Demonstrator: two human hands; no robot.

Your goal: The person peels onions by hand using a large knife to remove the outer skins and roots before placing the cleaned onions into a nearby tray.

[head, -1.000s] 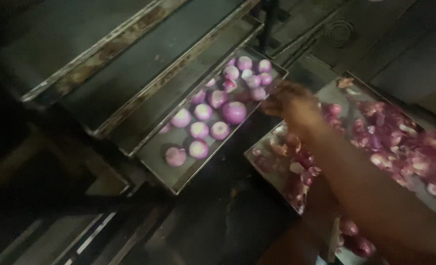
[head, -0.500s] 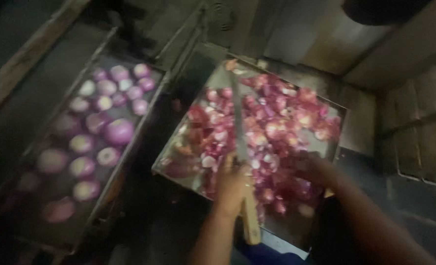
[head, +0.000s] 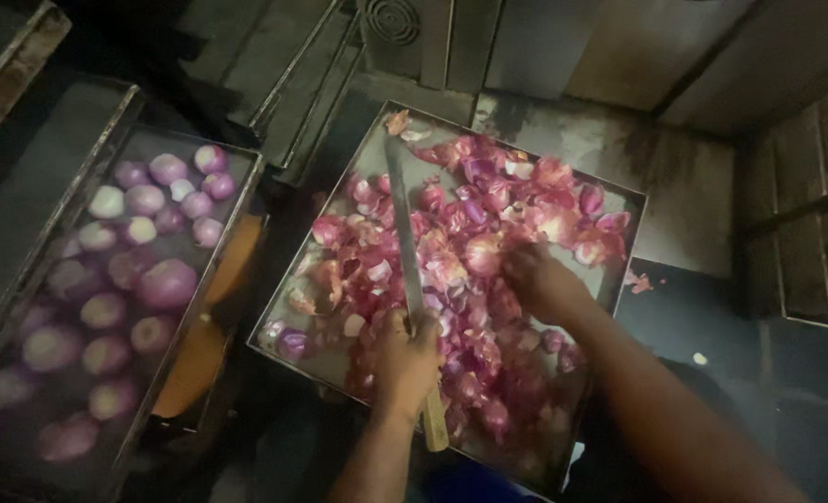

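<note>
My left hand (head: 404, 359) grips the wooden handle of a long knife (head: 404, 233); its blade lies flat over a heap of pink-red onion skins and pieces (head: 470, 251). The heap fills a square metal tray (head: 367, 154) in front of me. My right hand (head: 535, 279) is sunk into the heap right of the blade, fingers curled among the pieces; whether it holds one is hidden. To the left, a second long metal tray (head: 242, 177) carries several peeled purple onions (head: 167, 284).
An orange object (head: 199, 354) shows between and under the two trays. Dark metal trays or racks (head: 50, 56) lie at the upper left. A round floor drain (head: 392, 19) sits at the top, with stained concrete and wooden slats (head: 805, 186) to the right.
My right arm reached over the tray of peeled onions a second ago; it has come back into the heap of skins. The view swung right, and the knife now lies across the heap.
</note>
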